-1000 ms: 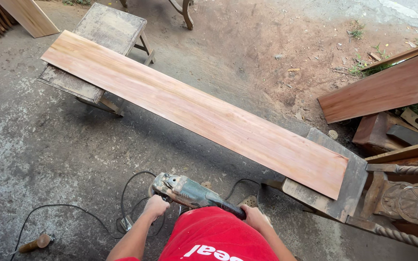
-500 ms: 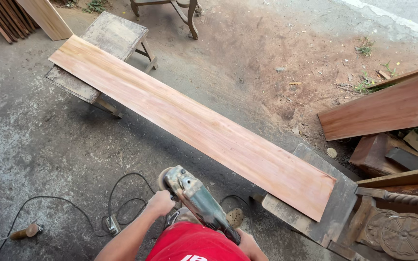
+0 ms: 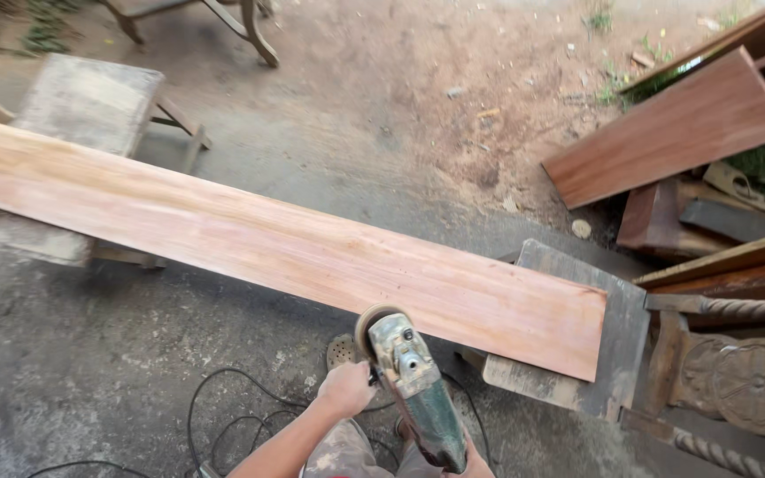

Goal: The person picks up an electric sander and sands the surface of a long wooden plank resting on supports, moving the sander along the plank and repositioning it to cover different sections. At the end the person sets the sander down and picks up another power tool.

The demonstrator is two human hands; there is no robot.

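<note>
One angle grinder (image 3: 411, 381), green body with a worn metal head, held low at bottom centre, its disc right at the near edge of the plank; can't tell if it touches. Left hand (image 3: 347, 388) is closed around the side handle by the grinder head. Right hand (image 3: 475, 465) sits at the rear of the body, mostly cut off by the frame edge, so its grip cannot be told.

One long reddish plank (image 3: 285, 252) lies flat across two supports: one grey desk (image 3: 617, 332) under its right end, one weathered wooden stool (image 3: 90, 106) under its left end.

One black power cord (image 3: 223, 416) loops on the concrete floor (image 3: 73, 372) beside the left forearm. One small round perforated disc (image 3: 341, 351) lies on the floor just left of the grinder head.

Right side: one wide reddish board (image 3: 666, 133) lying tilted, and one carved furniture piece with twisted posts (image 3: 745, 381).
</note>
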